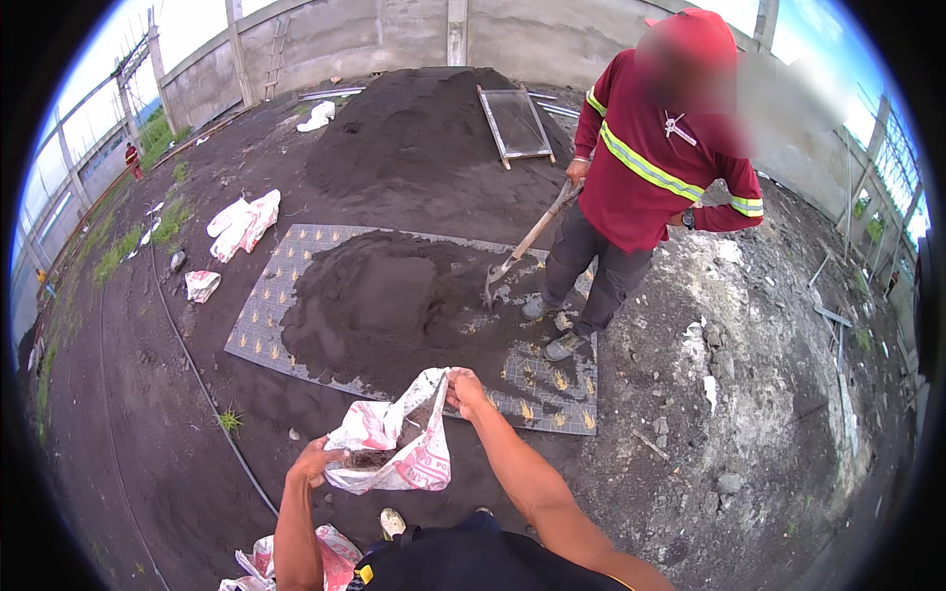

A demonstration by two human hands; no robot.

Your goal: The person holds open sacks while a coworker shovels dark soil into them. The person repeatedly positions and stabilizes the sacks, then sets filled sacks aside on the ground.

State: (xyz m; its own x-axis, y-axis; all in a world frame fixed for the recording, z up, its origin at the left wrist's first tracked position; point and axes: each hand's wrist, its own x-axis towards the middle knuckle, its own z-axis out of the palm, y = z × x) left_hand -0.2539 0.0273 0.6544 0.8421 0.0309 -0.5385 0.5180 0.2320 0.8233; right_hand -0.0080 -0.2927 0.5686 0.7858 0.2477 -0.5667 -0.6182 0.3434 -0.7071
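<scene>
A white woven sack with red print [426,459] hangs between my two hands, its mouth spread and some dark material showing inside. My left hand [313,461] is closed on the sack's left edge. Higher up, my right hand [463,391] grips the top right corner. Just beyond the sack lies a patterned sheet [258,313] on the ground, bearing a broad heap of dark sand [384,295] with a hollow in its middle. A co-worker [641,167] in a maroon shirt stands on the sheet's right end, one hand on a shovel [532,234] whose blade touches the sand.
Behind rises a large dark sand pile [424,118] with a framed screen [516,124] leaning on it. Crumpled sacks [244,225] lie to the left, and another sack [335,557] is by my feet. A hose [197,379] crosses the left ground. Rubble [724,394] covers the right.
</scene>
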